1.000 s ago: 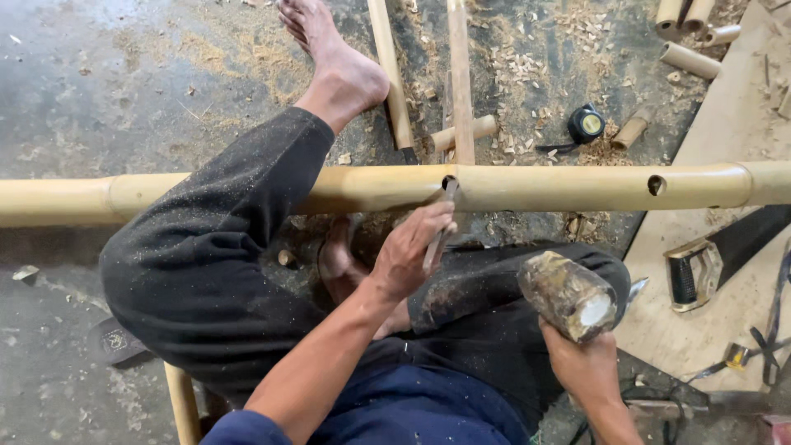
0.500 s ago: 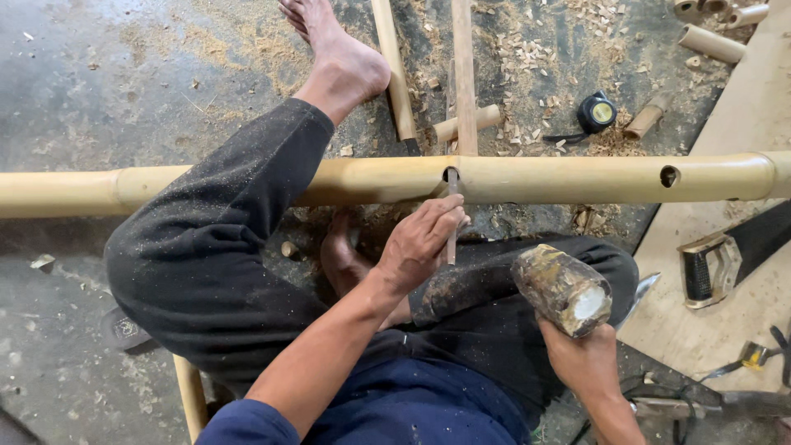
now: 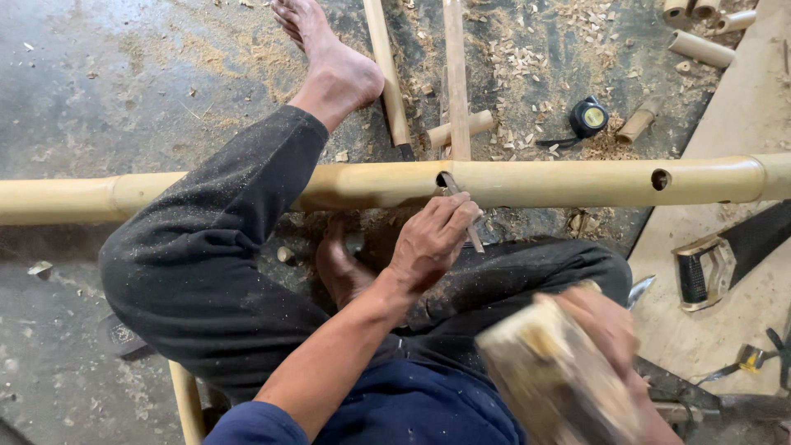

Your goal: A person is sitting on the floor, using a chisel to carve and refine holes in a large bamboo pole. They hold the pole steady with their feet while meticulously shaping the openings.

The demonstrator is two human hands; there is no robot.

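Observation:
A long yellow bamboo pole (image 3: 544, 181) lies across the view, resting over my left leg. My left hand (image 3: 432, 239) is shut on a thin chisel (image 3: 463, 216), whose tip sits in a hole in the pole's near side. A second round hole (image 3: 661, 179) shows further right on the pole. My right hand (image 3: 610, 330) is shut on a wooden mallet (image 3: 552, 375), which is blurred and raised close to the camera at the lower right.
A black and yellow tape measure (image 3: 588, 117), short bamboo offcuts (image 3: 700, 48) and thin bamboo sticks (image 3: 456, 74) lie on the dusty floor beyond the pole. A hand saw (image 3: 725, 259) rests on a plywood sheet (image 3: 741, 107) at right. Wood shavings litter the floor.
My right hand has lifted the mallet up toward the camera, where it blurs. My left hand still holds the chisel, now tilted with its tip in the pole's hole.

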